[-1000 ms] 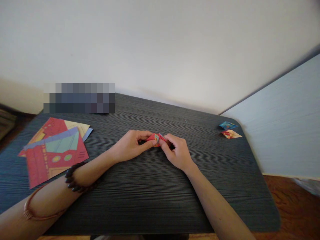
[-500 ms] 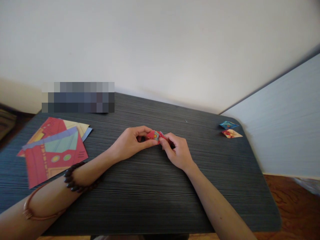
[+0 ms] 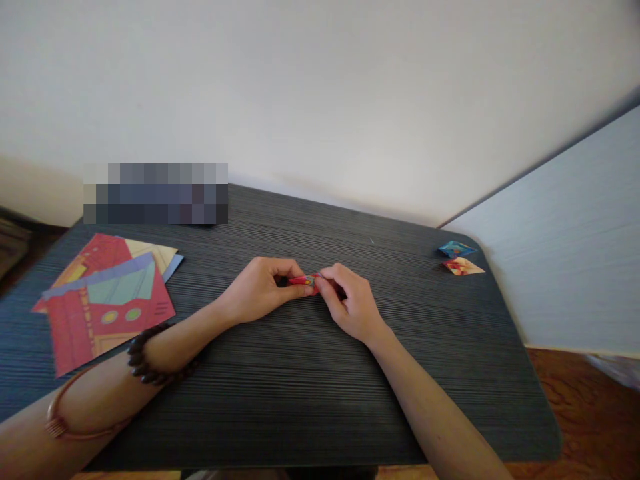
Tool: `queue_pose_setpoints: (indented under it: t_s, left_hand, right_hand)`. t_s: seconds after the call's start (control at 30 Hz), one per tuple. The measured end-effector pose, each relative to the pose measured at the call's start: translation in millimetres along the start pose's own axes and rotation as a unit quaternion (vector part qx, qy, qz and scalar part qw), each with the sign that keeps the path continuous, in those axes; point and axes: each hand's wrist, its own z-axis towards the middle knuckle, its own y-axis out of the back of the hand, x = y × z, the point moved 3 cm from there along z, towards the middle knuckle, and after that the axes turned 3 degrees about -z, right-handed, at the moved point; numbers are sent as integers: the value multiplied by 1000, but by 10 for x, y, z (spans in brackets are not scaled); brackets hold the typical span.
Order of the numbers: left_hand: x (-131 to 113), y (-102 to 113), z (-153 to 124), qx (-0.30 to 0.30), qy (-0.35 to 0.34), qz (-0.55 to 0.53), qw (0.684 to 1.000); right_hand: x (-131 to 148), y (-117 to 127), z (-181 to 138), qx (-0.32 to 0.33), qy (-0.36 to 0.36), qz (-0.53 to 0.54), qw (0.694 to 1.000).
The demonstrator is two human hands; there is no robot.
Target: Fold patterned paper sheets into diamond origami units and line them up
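A small red folded paper (image 3: 311, 280) with bits of yellow and blue is held between both hands over the middle of the table. My left hand (image 3: 260, 288) pinches its left end between thumb and fingers. On the right end, the thumb and index finger of my right hand (image 3: 353, 299) are closed. Fingertips cover much of the paper, so its full shape is hidden.
Several sheets of patterned paper (image 3: 125, 287) overlap at the left of the dark table (image 3: 280, 387). A blue folded paper piece (image 3: 457, 249) and a cream-and-red one (image 3: 464, 267) lie at the far right. Behind stands a wall (image 3: 320, 100); a blurred-out object (image 3: 160, 197) is at the back left.
The folded paper has tipped, so less of its patterned face shows and it looks thinner. Both hands keep their pinch and have shifted only slightly.
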Motion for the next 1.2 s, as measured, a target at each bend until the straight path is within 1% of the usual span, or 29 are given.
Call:
queue_pose_setpoints:
  t_s: [0.1,0.2,0.27,0.37,0.43,0.53,0.67,0.9,1.03,1.2]
  left_hand:
    - [-12,-3,-6,9,-7,-11,1000]
    - [-34,-3,-13,15,-32,7,999]
    - [-52,4,-16,6,-50,30,998]
    - [-64,25,-15,-20,-60,41,997]
    - [-59,34,-13,-25,-57,32,998]
    - [-39,36,-11,-16,-47,5,999]
    - [-14,32,-7,-11,-30,-12,999]
    - [-46,4,-6,9,-44,33,998]
    - [-32,-7,-1,26,-46,36,998]
    - [-1,3,5,18,-30,36,999]
  right_hand:
    - [0,2,6,2,8,3,1000]
    - [-7,1,8,10,8,4,1000]
    - [-9,1,6,17,9,9,1000]
    - [-5,6,5,26,8,13,1000]
    - [3,9,6,33,9,13,999]
    - [16,6,5,39,10,12,999]
    - [7,3,-2,32,-7,10,999]
    - [-22,35,-2,0,-47,32,998]
    - [-20,21,-5,2,-39,34,999]
    - [0,17,-11,-1,-20,35,999]
